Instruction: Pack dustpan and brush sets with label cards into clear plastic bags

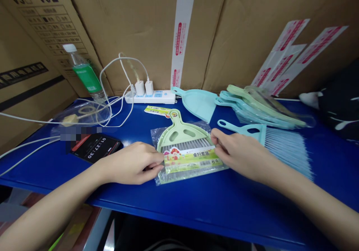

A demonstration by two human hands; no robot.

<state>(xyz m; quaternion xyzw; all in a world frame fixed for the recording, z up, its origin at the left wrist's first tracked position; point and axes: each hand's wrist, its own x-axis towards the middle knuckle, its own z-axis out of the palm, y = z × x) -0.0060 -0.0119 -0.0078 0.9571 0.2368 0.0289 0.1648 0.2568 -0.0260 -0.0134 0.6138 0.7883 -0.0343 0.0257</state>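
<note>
A light green dustpan and brush set [179, 131] lies in a clear plastic bag on the blue table, handle pointing away from me. A printed label [193, 160] with red mushrooms crosses its grey bristles. My left hand [136, 163] pinches the bag's left edge, fingers curled. On the other side my right hand [232, 150] pinches the bag's right edge beside the label. Just beyond the right hand lies a loose blue brush [286, 142], bristles toward the right. Behind the bag are a blue dustpan [199, 101] and a loose printed card [158, 111].
Bagged dustpan sets [260, 107] are piled at the back right. A power strip [151, 97] with white chargers and trailing cables stands against the cardboard boxes [140, 30]. To the left are a water bottle [86, 75], a phone [95, 147] and a crumpled plastic bag [81, 112].
</note>
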